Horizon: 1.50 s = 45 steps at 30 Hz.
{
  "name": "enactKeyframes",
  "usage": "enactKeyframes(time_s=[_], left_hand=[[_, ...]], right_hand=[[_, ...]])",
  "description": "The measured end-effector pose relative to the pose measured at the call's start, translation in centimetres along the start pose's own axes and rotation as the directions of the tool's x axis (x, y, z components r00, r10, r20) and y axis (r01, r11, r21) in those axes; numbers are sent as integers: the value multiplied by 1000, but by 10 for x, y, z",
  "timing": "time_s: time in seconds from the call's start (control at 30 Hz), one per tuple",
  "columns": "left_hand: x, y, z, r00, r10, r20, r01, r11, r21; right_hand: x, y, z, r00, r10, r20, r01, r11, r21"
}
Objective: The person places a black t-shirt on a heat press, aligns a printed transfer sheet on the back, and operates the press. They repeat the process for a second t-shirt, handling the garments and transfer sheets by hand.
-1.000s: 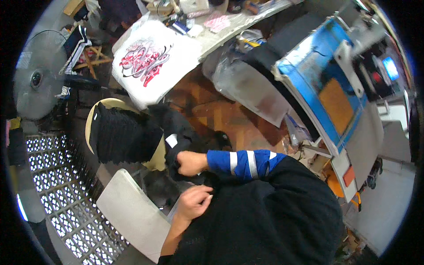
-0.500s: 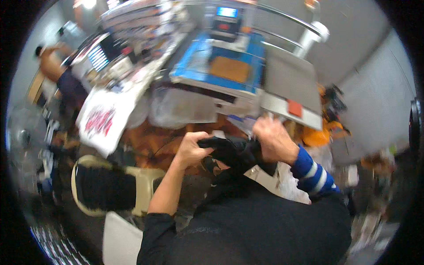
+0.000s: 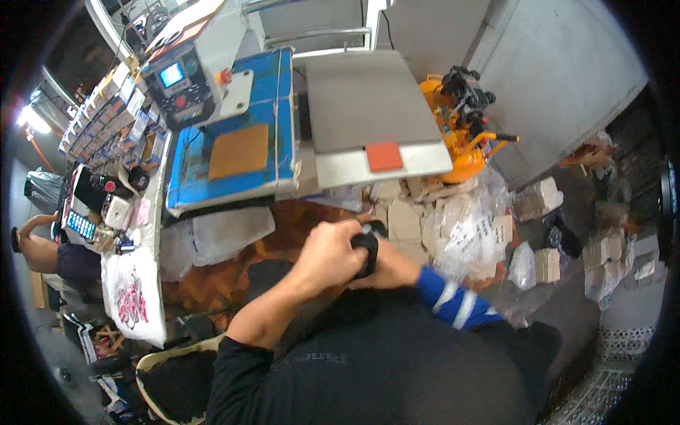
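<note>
A bunched black cloth item [image 3: 367, 249] is between my hands, in front of my chest; its exact kind does not show. My left hand [image 3: 329, 251] is closed on it, with the fingers wrapped over its near side. Behind the cloth, my right hand [image 3: 391, 268] touches it, its fingers mostly hidden. A blue sleeve with white stripes [image 3: 453, 299] covers my right forearm. Beyond the hands is a machine with a blue bed [image 3: 280, 134] carrying a brown square pad [image 3: 239, 151]. Beside that bed lies a grey flat board [image 3: 372, 99] with a red square [image 3: 383, 157] at its front.
A control panel with a lit screen [image 3: 172, 75] stands at the back left. Along the left runs a cluttered table with a printed white cloth [image 3: 133, 297]. At right are an orange machine [image 3: 460, 156], cardboard and plastic bags [image 3: 467, 237]. A cream chair [image 3: 152, 361] is lower left; another person [image 3: 42, 251] is far left.
The view has swung right, so the machine and table sit farther left. My hands have drawn together, and the black cloth is bunched more tightly between them.
</note>
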State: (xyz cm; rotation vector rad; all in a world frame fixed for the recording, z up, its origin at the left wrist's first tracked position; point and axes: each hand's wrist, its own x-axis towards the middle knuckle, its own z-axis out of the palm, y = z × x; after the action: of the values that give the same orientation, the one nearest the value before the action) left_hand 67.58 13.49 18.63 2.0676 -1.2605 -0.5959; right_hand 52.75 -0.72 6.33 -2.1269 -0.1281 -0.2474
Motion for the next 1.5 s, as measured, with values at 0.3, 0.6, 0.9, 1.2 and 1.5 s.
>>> enactKeyframes(time_s=[0.3, 0.6, 0.9, 1.2, 1.5], left_hand=[[75, -67, -80, 993, -104, 59, 81, 947, 310], [130, -24, -121, 973, -110, -204, 91, 991, -101], [269, 12, -231, 686, 290, -667, -1, 917, 399], [544, -87, -221, 729, 79, -679, 530, 563, 634], [657, -249, -109, 632, -566, -530, 305, 810, -502]], right_hand=[[14, 79, -146, 962, 240, -128, -216, 960, 178], [43, 101, -267, 858, 94, -504, -343, 836, -428], [154, 67, -439, 656, 91, -749, -163, 986, -23], [328, 244, -540, 701, 198, -685, -670, 511, -538], [392, 433, -480, 417, 606, -677, -687, 698, 202]])
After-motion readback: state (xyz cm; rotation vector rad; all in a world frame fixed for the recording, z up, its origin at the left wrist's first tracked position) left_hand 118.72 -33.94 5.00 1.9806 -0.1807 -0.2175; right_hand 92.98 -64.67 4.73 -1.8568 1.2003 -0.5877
